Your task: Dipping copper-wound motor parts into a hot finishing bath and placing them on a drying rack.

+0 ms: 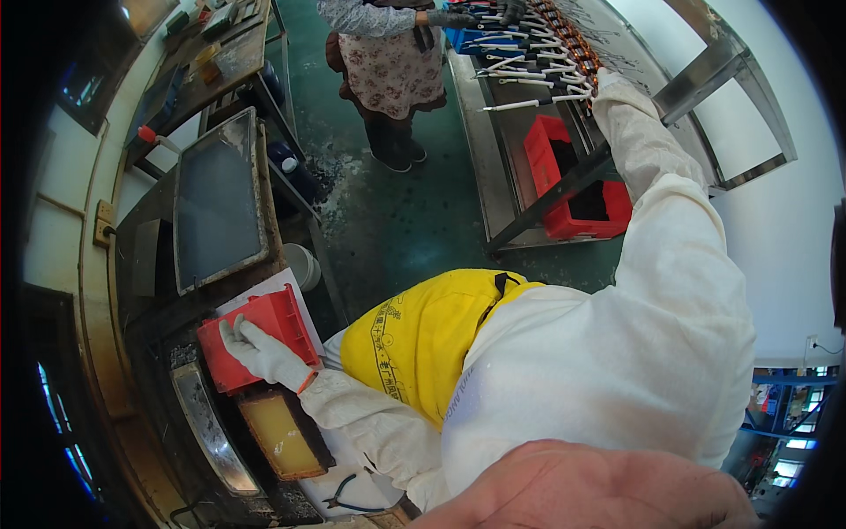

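My left hand [264,353], in a white glove with an orange band at the wrist, lies over a red plastic box [278,317] on the left bench. Its fingers are stretched out and a little apart. My right arm reaches to the far right table, where my right hand [606,79] is at the near end of a row of copper-coloured coils [571,40]. White-and-black leads [529,75] stick out of the coils to the left. The right fingers are too small and partly hidden to show whether they grip a coil.
Beside the red box are a yellow block in a dark tray [284,436], a metal-framed panel [220,207] and pliers [352,495]. A red bin [586,207] sits on the right table's lower shelf. A co-worker [388,70] stands ahead, gloved hands near a blue bin [480,40].
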Tool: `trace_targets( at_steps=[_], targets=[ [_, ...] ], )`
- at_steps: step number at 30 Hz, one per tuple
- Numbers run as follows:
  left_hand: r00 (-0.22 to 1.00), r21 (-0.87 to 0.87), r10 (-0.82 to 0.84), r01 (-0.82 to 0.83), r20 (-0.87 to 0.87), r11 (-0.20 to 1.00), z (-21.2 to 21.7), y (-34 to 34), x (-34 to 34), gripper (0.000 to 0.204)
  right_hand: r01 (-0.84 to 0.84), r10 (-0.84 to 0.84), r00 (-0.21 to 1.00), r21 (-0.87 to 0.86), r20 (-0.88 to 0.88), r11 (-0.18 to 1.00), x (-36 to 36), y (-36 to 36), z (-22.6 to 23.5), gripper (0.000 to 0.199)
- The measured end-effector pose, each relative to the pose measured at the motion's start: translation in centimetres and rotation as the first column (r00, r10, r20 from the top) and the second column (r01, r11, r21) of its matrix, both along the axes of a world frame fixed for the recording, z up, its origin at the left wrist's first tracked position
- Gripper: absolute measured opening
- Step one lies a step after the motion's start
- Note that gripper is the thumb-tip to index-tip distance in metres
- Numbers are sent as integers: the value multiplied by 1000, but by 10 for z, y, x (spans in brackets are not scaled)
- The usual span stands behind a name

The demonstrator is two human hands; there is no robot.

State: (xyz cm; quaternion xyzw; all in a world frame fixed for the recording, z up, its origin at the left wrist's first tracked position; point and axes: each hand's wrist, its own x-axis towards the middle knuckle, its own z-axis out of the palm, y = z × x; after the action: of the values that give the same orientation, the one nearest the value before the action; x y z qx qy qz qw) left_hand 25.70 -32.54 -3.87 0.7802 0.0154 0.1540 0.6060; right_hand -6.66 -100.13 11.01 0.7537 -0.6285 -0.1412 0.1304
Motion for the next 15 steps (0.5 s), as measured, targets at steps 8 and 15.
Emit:
trace_targets(
  at_steps=[8, 15],
  targets=[
    [1000, -15, -12, 12, 14, 1000, -8, 1, 6, 42, 98, -100, 995, -63, -26, 993, -12, -10, -26, 50],
    [999, 22, -34, 33, 34, 999, -11, 2, 8, 41, -270, 244, 959, -213, -144, 939, 11, 70, -40, 34]
  ],
)
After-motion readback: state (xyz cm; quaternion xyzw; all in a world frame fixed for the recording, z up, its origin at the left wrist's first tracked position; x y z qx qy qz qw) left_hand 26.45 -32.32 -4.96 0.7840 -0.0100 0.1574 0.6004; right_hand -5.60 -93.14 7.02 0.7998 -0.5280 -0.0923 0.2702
